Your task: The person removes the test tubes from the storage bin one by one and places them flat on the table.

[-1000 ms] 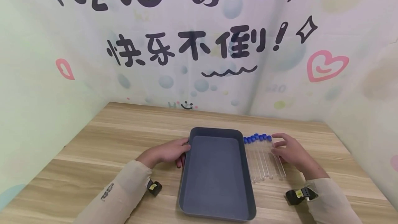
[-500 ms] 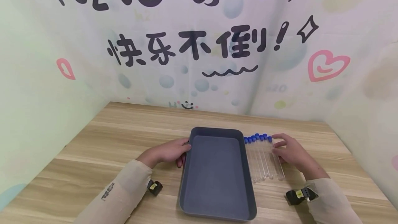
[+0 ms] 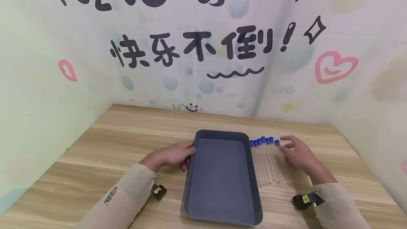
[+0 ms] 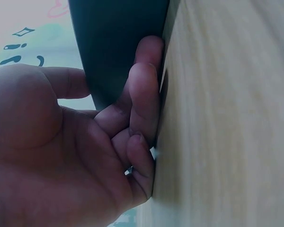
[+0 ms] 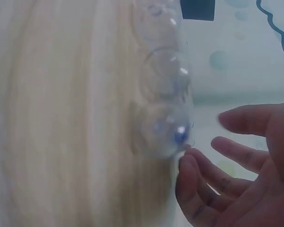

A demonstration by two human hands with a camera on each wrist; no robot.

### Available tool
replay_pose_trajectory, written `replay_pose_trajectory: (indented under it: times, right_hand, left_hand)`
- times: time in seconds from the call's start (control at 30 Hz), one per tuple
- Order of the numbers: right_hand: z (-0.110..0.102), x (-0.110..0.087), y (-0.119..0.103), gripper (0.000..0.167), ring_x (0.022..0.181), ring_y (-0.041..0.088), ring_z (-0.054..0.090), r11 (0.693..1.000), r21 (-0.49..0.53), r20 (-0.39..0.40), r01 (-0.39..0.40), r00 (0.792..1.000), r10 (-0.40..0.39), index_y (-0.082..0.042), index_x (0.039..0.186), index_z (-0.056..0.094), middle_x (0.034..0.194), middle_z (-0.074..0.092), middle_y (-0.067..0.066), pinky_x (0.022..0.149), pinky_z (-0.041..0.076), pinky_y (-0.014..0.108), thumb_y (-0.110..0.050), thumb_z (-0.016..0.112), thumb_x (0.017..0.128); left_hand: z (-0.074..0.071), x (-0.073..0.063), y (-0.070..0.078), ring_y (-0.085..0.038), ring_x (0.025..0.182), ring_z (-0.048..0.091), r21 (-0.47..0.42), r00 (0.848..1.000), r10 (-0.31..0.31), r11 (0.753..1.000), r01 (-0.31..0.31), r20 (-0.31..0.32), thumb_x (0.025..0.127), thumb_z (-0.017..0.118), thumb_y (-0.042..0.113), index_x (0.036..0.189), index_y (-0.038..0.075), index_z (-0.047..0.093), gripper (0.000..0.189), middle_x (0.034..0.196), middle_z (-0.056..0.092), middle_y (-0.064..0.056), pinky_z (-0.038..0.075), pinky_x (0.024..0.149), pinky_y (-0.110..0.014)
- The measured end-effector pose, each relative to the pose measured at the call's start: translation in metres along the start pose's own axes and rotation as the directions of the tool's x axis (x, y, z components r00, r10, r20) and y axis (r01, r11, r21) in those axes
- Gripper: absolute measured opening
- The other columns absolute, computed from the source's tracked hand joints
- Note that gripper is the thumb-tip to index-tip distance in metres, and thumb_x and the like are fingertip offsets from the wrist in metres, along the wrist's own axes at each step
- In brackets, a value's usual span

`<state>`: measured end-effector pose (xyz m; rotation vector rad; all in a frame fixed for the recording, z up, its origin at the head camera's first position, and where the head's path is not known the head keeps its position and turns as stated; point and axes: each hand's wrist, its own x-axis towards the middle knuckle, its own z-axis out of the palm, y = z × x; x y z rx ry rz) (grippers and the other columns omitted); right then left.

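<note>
A dark grey rectangular tray sits on the wooden table. My left hand holds its left side, thumb at the rim; in the left wrist view the curled fingers lie against the outer wall, close to the tabletop. Several clear test tubes with blue caps lie side by side along the tray's right side. Beside the rightmost tube is my right hand, fingers loosely bent, thumb apart from them. Its fingertips are right at that tube's rounded end in the right wrist view.
The wooden table ends at a back wall covered with a printed cloth bearing black lettering. Side walls stand left and right. A small black camera is on the left wrist, another camera on the right.
The rightmost test tube has shifted slightly, its cap now a little apart from the others. My right thumb and fingers have moved slightly right, away from it. The left hand and tray stay put.
</note>
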<state>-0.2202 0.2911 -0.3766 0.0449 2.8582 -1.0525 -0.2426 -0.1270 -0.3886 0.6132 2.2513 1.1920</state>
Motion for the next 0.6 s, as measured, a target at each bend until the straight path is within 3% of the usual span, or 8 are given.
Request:
replay_pose_trajectory:
  times: [0.1, 0.2, 0.4, 0.6]
  right_hand:
    - [0.000, -0.002, -0.007, 0.052, 0.116, 0.049, 0.058, 0.999, -0.035, -0.056, 0.035, 0.998, -0.037, 0.001, 0.145, 0.041, 0.133, 0.052, 0.038, 0.085, 0.056, 0.053, -0.031, 0.048, 0.105]
    - [0.002, -0.006, -0.016, 0.054, 0.119, 0.050, 0.055, 0.997, -0.048, -0.085, 0.060, 0.994, -0.064, -0.001, 0.145, 0.043, 0.134, 0.053, 0.036, 0.087, 0.054, 0.055, -0.037, 0.046, 0.105]
    - [0.005, -0.013, -0.030, 0.054, 0.110, 0.044, 0.060, 0.993, -0.052, -0.088, 0.110, 0.989, -0.114, -0.002, 0.145, 0.044, 0.130, 0.056, 0.033, 0.077, 0.057, 0.047, -0.039, 0.047, 0.105]
    - [0.009, -0.016, -0.042, 0.050, 0.104, 0.035, 0.063, 0.986, -0.065, -0.094, 0.156, 0.982, -0.162, -0.004, 0.143, 0.046, 0.125, 0.061, 0.028, 0.071, 0.056, 0.038, -0.035, 0.050, 0.104]
  left_hand:
    - [0.000, 0.001, 0.001, -0.019, 0.056, 0.059, -0.001, 1.000, -0.006, 1.000, 0.006, -0.003, 0.109, 0.031, 0.019, 0.146, 0.008, 0.042, 0.040, 0.077, 0.060, -0.009, 0.054, 0.059, -0.033]
    - [0.000, 0.002, 0.001, -0.019, 0.056, 0.059, -0.006, 1.000, -0.006, 1.000, 0.006, -0.008, 0.110, 0.031, 0.021, 0.145, 0.007, 0.044, 0.040, 0.076, 0.061, -0.009, 0.054, 0.059, -0.034]
    - [0.000, 0.002, 0.002, -0.020, 0.055, 0.060, -0.009, 0.999, -0.029, 1.000, 0.029, -0.026, 0.110, 0.030, 0.023, 0.142, 0.004, 0.046, 0.040, 0.074, 0.064, -0.010, 0.055, 0.059, -0.034]
    - [0.000, -0.001, 0.008, -0.020, 0.059, 0.064, 0.075, 0.987, -0.104, 0.991, 0.114, -0.124, 0.110, 0.032, 0.030, 0.156, 0.001, 0.025, 0.056, 0.071, 0.068, -0.010, 0.055, 0.071, -0.033]
